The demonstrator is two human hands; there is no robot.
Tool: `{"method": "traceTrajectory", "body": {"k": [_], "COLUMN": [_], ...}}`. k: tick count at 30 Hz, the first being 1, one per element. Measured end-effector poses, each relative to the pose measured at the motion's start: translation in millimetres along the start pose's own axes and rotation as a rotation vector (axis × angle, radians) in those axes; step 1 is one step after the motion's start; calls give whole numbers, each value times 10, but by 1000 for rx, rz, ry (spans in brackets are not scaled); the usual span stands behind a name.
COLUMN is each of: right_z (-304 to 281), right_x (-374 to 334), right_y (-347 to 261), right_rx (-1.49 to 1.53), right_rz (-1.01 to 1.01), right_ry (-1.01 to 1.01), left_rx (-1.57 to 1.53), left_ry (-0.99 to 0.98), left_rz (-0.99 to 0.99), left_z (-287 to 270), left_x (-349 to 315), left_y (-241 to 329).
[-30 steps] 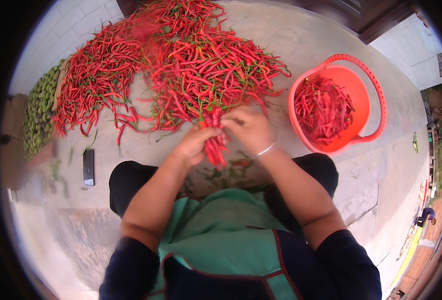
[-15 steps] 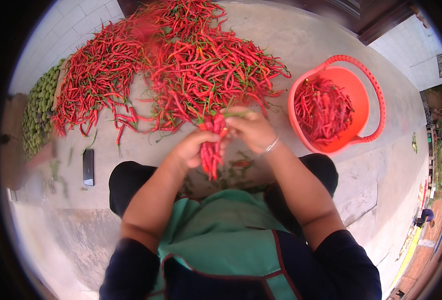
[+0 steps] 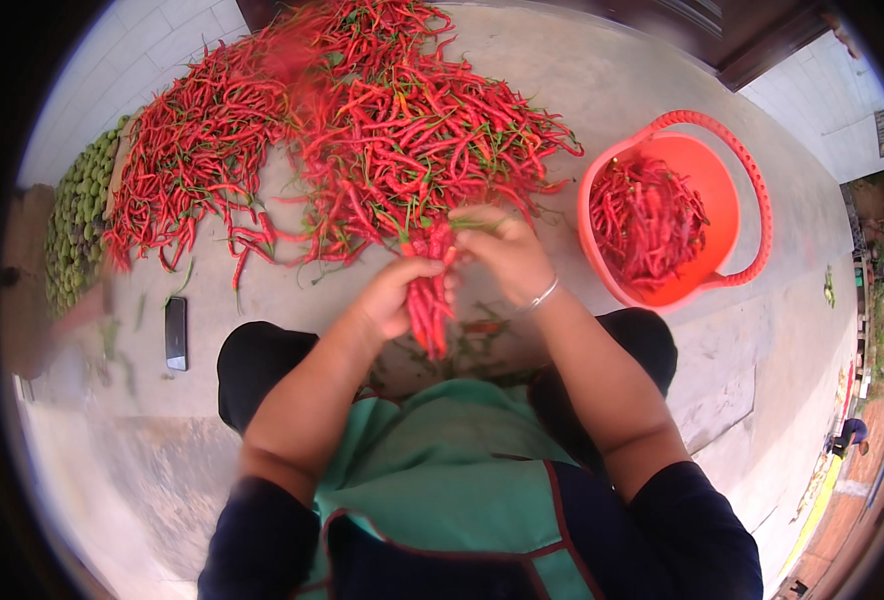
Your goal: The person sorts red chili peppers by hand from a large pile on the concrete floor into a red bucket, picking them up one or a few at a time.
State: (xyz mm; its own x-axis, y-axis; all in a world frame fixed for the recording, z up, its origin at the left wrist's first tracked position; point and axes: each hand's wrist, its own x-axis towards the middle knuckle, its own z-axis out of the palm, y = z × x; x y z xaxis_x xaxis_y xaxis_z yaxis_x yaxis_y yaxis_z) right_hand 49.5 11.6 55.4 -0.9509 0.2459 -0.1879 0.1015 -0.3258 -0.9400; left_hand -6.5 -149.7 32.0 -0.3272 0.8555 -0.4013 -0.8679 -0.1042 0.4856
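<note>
My left hand (image 3: 392,298) is closed round a bunch of red chili peppers (image 3: 428,315), their tips pointing down toward my lap. At the top of that bunch, my right hand (image 3: 510,258), with a bracelet at the wrist, pinches green chili stems (image 3: 472,222); its fingertips are partly hidden and a little blurred. Just beyond both hands spreads a large pile of red chili peppers (image 3: 432,140) with green stems, heaped on the concrete floor.
On the right stands an orange-red bucket (image 3: 725,205) with a looped handle, holding chili peppers (image 3: 647,220). A black phone (image 3: 176,334) lies at the left. Green, rounded produce (image 3: 77,225) is heaped at far left. Loose green stems (image 3: 462,350) litter the floor between my knees.
My right hand has shifted slightly up at the bunch's stem end. The bunch in my left hand has turned a little, its tips swinging slightly right.
</note>
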Motion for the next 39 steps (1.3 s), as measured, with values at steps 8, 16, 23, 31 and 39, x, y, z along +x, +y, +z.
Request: {"method": "traceTrajectory", "body": {"k": [8,16,23,31,39], "right_z": [-183,-103,-203,-420,-235], "right_x": [-17,-125,-130,-193,-149], "right_y": [-233,-162,-46,-96,4], "right_rx": [-378,-482,-658,-790,-370], "right_rz": [113,-83,-81,8,-42], "right_ry": [-291,-194,-206,-364,-42], "left_rx": [232,364,849,1346,1371], "left_ry": [-150,-80,-36,267,63], "left_rz": [-191,-194,-117,364,377], "left_z": [-140,-65,-31,-136,74], "left_x": [-107,-62,-23,-18,-43], "left_y": [213,178,118,234,105]}}
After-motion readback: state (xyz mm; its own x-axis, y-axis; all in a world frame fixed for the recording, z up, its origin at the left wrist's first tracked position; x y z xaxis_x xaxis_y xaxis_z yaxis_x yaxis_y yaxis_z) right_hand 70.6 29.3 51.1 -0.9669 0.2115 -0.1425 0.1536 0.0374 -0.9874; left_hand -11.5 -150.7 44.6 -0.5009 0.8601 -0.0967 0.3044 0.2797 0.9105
